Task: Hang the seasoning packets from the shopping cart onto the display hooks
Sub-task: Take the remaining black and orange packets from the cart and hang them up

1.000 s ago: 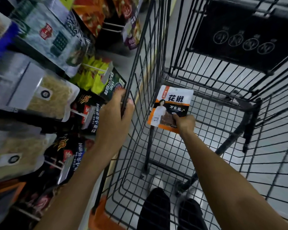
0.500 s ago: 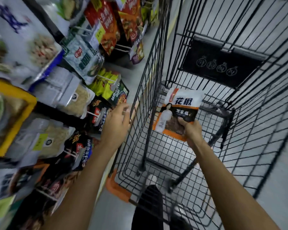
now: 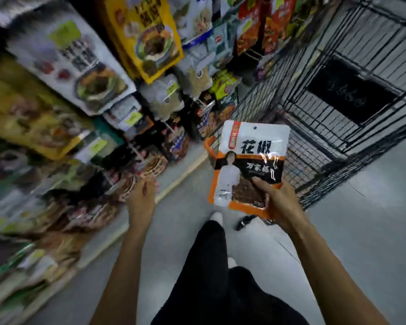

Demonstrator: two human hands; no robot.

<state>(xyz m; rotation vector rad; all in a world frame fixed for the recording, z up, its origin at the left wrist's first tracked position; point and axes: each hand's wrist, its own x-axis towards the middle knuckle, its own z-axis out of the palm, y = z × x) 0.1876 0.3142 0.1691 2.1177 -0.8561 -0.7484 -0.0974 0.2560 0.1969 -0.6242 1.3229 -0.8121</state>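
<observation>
My right hand [image 3: 280, 205] grips the lower edge of a white, orange and black seasoning packet [image 3: 249, 160], thumb on its front. The packet stands upright in the air above the floor, outside the black wire shopping cart [image 3: 338, 127], which is at the upper right. My left hand [image 3: 141, 195] hovers free near the low rows of the display, fingers relaxed, holding nothing. Hanging packets on the display hooks [image 3: 150, 127] fill the left side; the view there is blurred.
Large yellow and white bags [image 3: 145, 36] hang high on the display. A pale kick strip [image 3: 178, 181] runs along the shelf base. Grey floor [image 3: 361, 231] lies to the right. My legs and a white shoe [image 3: 217, 218] are below.
My right hand lifted the packet out of the cart. My left hand let go of the cart's rim and dropped toward the low shelf rows. The view swung left and back.
</observation>
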